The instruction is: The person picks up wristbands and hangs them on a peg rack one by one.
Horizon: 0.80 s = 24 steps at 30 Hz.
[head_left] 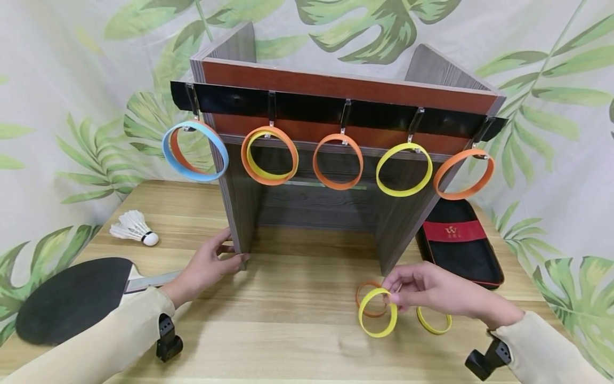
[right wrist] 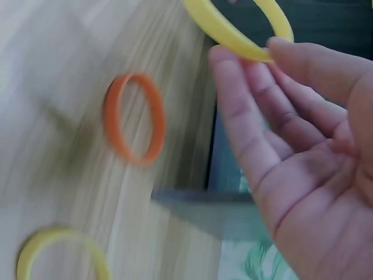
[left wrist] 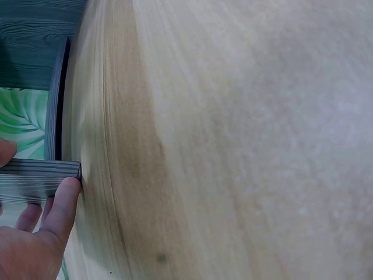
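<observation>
My right hand pinches a yellow silicone wristband between thumb and fingertips, held up over the table. In the right wrist view, the yellow band stands at the fingertips while the palm faces the camera. On the table near that hand lie an orange wristband and a second yellow wristband. With thumb and fingers on either side, my left hand grips the lower front edge of the left side panel of a grey wooden stand. The left wrist view shows its fingers against the panel end.
A black hook rail runs across the stand's front, with orange, yellow and blue wristbands hanging from its hooks. A shuttlecock and a table tennis paddle lie at left. A black case with a red band lies right of the stand.
</observation>
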{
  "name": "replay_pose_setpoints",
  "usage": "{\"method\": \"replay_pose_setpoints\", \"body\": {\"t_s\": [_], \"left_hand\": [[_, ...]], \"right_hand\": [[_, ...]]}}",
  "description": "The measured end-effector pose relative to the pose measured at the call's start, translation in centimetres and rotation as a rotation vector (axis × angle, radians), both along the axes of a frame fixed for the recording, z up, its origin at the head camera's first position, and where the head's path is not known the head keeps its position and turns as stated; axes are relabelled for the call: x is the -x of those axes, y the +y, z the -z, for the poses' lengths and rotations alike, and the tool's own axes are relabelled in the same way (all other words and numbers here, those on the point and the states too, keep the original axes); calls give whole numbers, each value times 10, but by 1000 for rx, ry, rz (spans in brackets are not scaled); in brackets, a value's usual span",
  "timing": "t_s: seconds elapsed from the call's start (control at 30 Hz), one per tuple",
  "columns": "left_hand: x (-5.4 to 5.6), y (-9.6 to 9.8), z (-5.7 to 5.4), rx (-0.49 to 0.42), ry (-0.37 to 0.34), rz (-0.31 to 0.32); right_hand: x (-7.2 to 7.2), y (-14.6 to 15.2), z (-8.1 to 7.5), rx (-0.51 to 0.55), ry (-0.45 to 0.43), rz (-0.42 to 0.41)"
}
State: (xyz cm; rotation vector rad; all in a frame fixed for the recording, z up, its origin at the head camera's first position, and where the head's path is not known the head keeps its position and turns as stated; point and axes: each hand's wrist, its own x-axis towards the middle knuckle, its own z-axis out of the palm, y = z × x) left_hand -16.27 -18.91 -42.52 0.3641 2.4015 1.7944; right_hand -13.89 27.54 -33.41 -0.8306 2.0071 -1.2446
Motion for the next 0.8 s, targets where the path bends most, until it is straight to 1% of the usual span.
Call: {"method": "replay_pose_setpoints", "body": {"t_s": [0.17, 0.33, 0.47, 0.6, 0.7, 0.8], "left_hand": [[-1, 0, -1, -7, -1, 6], [-2, 0, 0, -3, 0, 2], [-2, 0, 1, -1, 6, -1], [-2, 0, 1, -1, 6, 1], [-2, 0, 1, -6, 2, 4], [-1, 0, 0, -6, 5, 3]], "right_hand": [[-3, -22, -15, 75, -12, 97], [-8, -45, -33, 204, -30, 198], [-13, -61, -49, 302, 3, 272], [-19, -77, -66, 390, 58, 341], [-23, -88, -78, 502, 61, 381], [-26, -95, -91, 634, 47, 405]]}}
